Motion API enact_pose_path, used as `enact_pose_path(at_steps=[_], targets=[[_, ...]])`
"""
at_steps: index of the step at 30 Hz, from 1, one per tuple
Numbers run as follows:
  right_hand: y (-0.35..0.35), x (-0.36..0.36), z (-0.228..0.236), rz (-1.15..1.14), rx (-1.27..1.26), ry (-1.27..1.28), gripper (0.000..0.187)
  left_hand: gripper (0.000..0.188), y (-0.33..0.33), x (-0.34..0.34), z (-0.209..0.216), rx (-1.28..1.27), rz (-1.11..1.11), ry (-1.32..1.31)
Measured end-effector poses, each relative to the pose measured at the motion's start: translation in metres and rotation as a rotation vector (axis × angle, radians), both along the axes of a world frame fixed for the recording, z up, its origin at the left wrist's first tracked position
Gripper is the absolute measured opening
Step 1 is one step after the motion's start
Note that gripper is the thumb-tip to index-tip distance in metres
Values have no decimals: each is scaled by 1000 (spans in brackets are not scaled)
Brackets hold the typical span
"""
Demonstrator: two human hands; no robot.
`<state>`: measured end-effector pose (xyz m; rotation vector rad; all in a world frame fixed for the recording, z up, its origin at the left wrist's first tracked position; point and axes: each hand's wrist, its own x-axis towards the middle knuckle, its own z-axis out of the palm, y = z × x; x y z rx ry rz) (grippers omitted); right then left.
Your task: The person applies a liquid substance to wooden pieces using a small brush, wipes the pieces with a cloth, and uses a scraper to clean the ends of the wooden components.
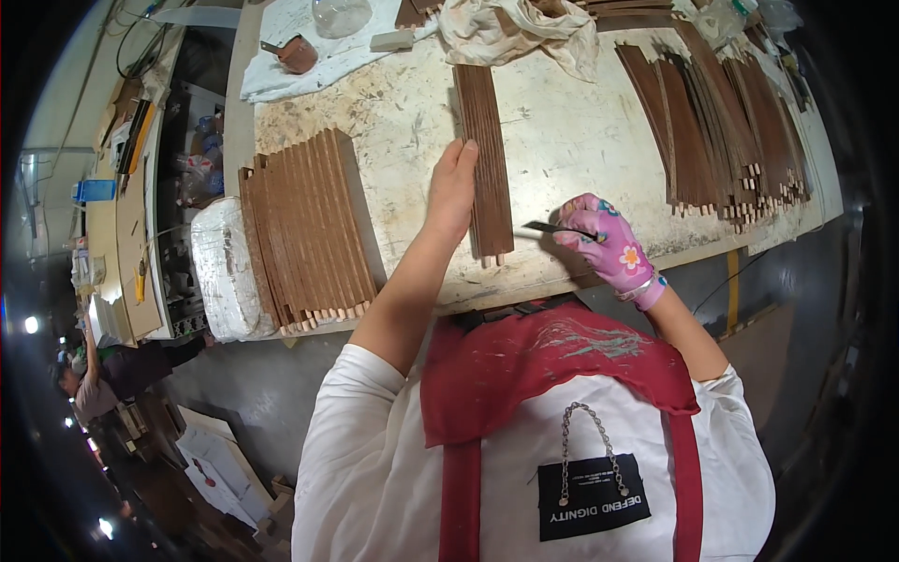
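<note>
My left hand (453,187), bare, lies flat with fingers together against the left side of a narrow bundle of dark brown wooden strips (489,150) that runs away from me on the worn white workbench (571,131). My right hand (604,242), in a pink flowered glove, grips a thin dark blade-like tool (548,228). The tool's tip points left at the near end of the strips, where pale tenon ends stick out.
A fanned stack of similar strips (304,229) lies at the bench's left edge beside a plastic-wrapped white bundle (225,272). Many more strips (726,131) are laid out at the right. A crumpled cloth (520,28) and a small brown cup (298,53) sit at the far side. Another person (98,379) is at lower left.
</note>
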<state>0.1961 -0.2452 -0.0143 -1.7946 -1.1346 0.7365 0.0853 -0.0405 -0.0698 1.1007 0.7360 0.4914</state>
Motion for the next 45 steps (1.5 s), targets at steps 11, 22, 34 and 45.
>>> enact_pose_path(at_steps=[11, 22, 34, 45], targets=[[2, 6, -7, 305, -156, -430, 15, 47, 6, -13, 15, 1443, -308, 286], [24, -8, 3, 378, -200, -100, 35, 43, 2, -13, -7, 1514, -426, 350], [25, -4, -5, 443, -230, -155, 32, 41, 0, -12, -3, 1495, -431, 415], [23, -2, -17, 518, -114, -322, 28, 40, 1, -11, -6, 1471, -422, 413]])
